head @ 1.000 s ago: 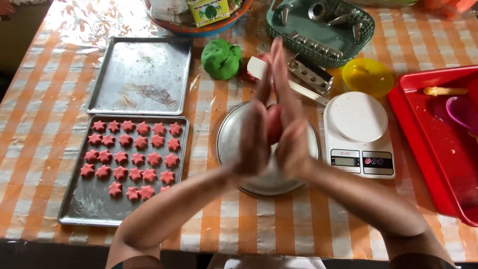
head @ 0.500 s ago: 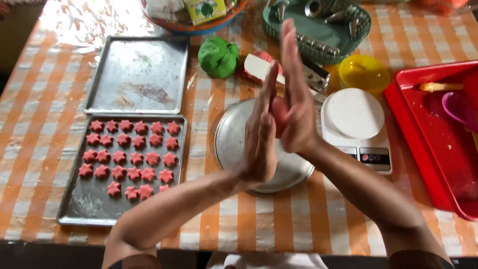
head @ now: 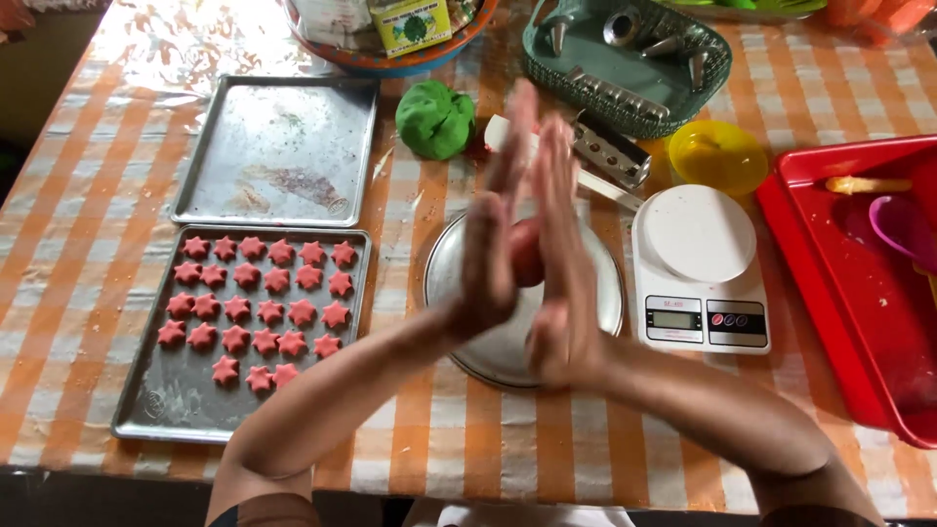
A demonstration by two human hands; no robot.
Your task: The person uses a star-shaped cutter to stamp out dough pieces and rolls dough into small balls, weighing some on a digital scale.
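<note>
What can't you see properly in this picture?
Head view only:
- Red dough: mostly hidden between the left hand and right hand.
- Fingers: blurred by motion.
- Round metal plate: partly covered by the hands.
- Red tray: cut off by the right edge.

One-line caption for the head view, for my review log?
Left hand and right hand press red dough between palms above round metal plate, beside tray of star cookies.

An orange-and-white checked bench (head: pixel 88 195) is carrying two metal baking trays (head: pixel 278 146) at left, a round metal plate (head: pixel 468 283) in the middle, a white kitchen scale (head: pixel 698 263) and red tray (head: pixel 830 263) at right, green dough (head: pixel 434 119) and a green basket (head: pixel 625 59) far.
</note>
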